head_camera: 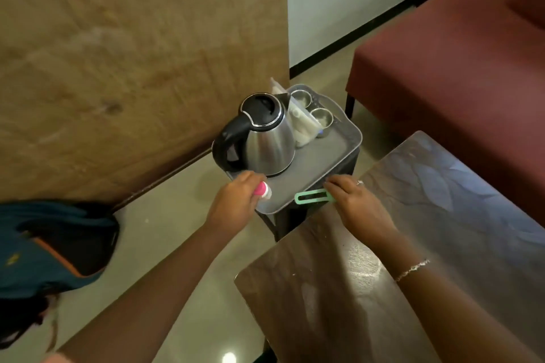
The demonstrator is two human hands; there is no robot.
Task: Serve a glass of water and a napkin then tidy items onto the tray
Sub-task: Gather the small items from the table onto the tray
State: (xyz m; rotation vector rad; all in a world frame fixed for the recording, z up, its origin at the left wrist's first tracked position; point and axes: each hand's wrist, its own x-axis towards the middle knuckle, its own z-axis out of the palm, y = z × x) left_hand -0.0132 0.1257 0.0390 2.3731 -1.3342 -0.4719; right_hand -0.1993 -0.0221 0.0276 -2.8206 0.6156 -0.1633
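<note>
- Two hands busy: left hand (236,202) has fingers curled round a small pink-and-white tube (262,189); right hand (355,200) pinches a flat green looped piece (312,197) by one end.
- Both items sit at the front rim of the grey tray (333,153), on a dark stand (283,221) beside the glass tabletop (442,215); can't tell whether they touch the tray.
- Handling guess: both light, stiff, smooth plastic. Tube may roll, so lay it away from the rim. Hold the green piece at its end.
- Kettle (265,138) fills the tray's left; steel cups (322,118) and white sachets (300,127) at the back. Front right looks bare.
- Blue bag (59,244) on floor, red sofa (457,68) behind.
</note>
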